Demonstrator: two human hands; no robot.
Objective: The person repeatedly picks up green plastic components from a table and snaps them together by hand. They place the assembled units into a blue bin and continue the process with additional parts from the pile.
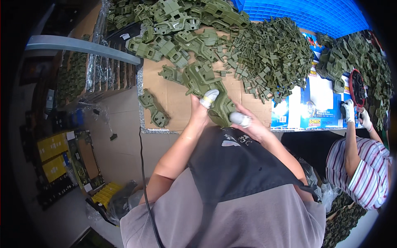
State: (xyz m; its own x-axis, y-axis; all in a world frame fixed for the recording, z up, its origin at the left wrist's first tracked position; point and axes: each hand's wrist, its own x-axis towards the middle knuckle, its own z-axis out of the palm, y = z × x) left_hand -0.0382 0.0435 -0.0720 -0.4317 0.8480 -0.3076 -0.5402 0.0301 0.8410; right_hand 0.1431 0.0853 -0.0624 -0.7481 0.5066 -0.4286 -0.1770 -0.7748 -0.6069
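Observation:
A long olive-green plastic toy vehicle body [222, 104] is held at a slant over the near edge of the cardboard-covered table. My left hand [202, 108] grips its left side, the thumb wrapped in white and lying over the top. My right hand [248, 122] closes on its near right end, with a white cover on the thumb. Fingers beneath the piece are hidden. Left of my hands, a smaller green moulded part [154, 109] lies by the table's corner. Just beyond the held piece sit more green vehicle parts [171, 48].
A big heap of small green parts [271, 53] covers the table's far right, before a blue plastic crate [306, 14]. At right, a co-worker's gloved hands [356, 115] are near a red-rimmed round object [356, 87]. A grey metal bar [82, 46] juts in from the left; a black cable [142, 173] hangs beside me.

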